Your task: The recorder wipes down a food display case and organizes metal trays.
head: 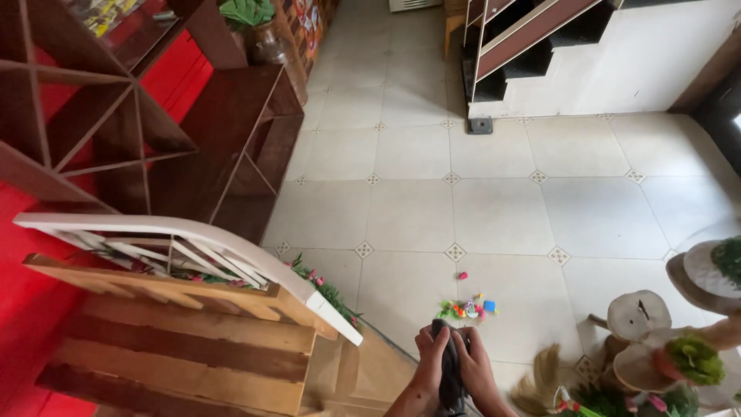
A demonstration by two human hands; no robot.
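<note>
Floor tiles (494, 208), pale with small diamond marks at the corners, fill most of the view. At the left stands a dark wooden shelf unit (231, 147) against a red wall, and in front of it a white railing (193, 247) lies over a wooden crate frame (193, 332). At the lower right stand log-slice stands (639, 315) with green artificial plants, and a straw broom head (544, 382) lies just beside them.

Near the bottom edge both hands close around one dark, upright handle (450, 367). The left hand (431, 359) wraps it from one side and the right hand (472, 363) from the other, fingers curled tight. What tool the handle belongs to cannot be told, because its lower end is out of the frame.

Just beyond the hands a small heap of colourful litter (467, 309) sits on the tiles, and one pink scrap (462, 275) lies apart from it. A wide stroke may scatter the light scraps towards the plant stands or under the crate frame. The handle may also knock the railing, which is close on the left.
</note>
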